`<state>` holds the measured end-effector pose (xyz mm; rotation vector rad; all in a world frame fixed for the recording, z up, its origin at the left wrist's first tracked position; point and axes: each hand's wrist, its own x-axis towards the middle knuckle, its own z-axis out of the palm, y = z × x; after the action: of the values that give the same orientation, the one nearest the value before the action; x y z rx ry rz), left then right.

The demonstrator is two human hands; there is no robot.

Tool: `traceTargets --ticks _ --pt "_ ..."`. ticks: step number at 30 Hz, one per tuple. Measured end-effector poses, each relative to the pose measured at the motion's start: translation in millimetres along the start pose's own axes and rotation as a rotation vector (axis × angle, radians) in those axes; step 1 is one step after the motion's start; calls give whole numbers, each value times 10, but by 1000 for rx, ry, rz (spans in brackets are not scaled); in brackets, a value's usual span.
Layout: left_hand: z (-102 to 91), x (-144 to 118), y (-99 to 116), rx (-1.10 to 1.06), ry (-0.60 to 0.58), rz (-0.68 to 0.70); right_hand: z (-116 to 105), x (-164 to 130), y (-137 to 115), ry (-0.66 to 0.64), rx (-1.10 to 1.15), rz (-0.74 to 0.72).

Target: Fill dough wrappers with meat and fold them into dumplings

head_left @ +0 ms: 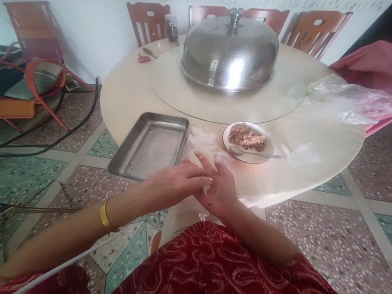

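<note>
A bowl [268, 141] holds mince [246, 137] and spoon [235, 150]; half-curled right fingers [205, 162] hold pale dough [196, 159], left fingers [196, 183] bent over it, grip unclear.

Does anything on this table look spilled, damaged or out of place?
Nothing looks damaged. The crumpled clear plastic at the right edge of the table looks untidy, bunched against pink cloth. A whitish patch beside the bowl may be a spill, too blurred to tell.

Glossy metal cover [229, 54], smooth grey metal tray [155, 145]
</note>
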<state>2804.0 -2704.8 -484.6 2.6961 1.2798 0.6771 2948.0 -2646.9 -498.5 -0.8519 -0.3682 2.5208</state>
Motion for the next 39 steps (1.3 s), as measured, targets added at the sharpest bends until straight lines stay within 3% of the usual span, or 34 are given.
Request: traceTargets --ticks 4,8,12,17,21,29,39 --pt "-141 -60 -277 35 64 -65 -45 32 -23 -44 -3 -116" --pt "-228 -92 -837 99 90 -280 -293 -24 -156 -2 -29 -299" --pt "-131 -35 -1422 137 -80 -472 -561 -180 -342 68 -59 -497" --pt "87 87 -1831 248 -246 -502 -741 -322 -457 134 -68 -645" --pt "197 154 -1947 276 -262 -491 -789 -328 -477 164 -77 -679" --pt "294 238 -1978 307 -295 -462 -826 -318 -494 160 -79 -670" --pt "384 237 -2016 290 -219 -448 -884 -335 -460 214 -57 -674"
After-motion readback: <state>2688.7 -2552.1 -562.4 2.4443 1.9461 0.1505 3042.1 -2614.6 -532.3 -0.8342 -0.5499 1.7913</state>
